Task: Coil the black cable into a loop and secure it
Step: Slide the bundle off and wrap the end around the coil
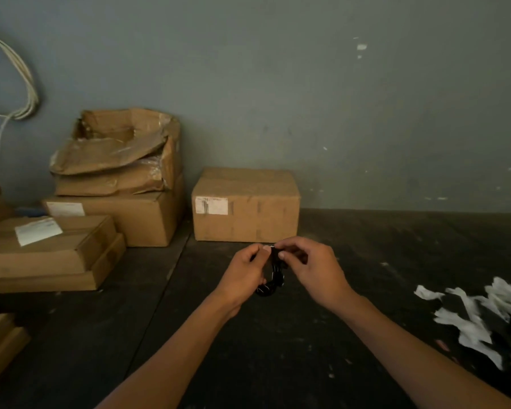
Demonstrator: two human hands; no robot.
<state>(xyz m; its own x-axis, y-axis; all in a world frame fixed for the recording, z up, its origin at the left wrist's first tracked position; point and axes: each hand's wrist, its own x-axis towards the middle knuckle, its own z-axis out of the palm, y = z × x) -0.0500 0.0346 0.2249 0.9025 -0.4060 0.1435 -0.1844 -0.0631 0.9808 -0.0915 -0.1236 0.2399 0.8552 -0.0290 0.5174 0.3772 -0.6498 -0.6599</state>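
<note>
Held the black cable (270, 280) up between both hands, above the dark floor (278, 364) and in front of the closed cardboard box (245, 205). Already gathered into a small tight bundle, turns lying together and hanging below the fingers, pale flecks along the strands. Left hand (242, 274) curled closed around the bundle's left side, thumb and forefinger pinched at its top. Right hand (310, 268) closed likewise at the top, fingertips (281, 255) nipping something small and pale there, perhaps a tie or the cable's end; too small and dim to say which. Judged from that: coiling apparently done, securing in hand and not visibly finished. No wrapped tie or tucked end clearly seen. Left to do, most likely: cinch or twist the fastening at the top, then check that the loop keeps its shape unaided. Elsewhere, stacked boxes (80, 228) at the left, torn white paper scraps (478, 314) on the floor at the right, well apart from the work.
</note>
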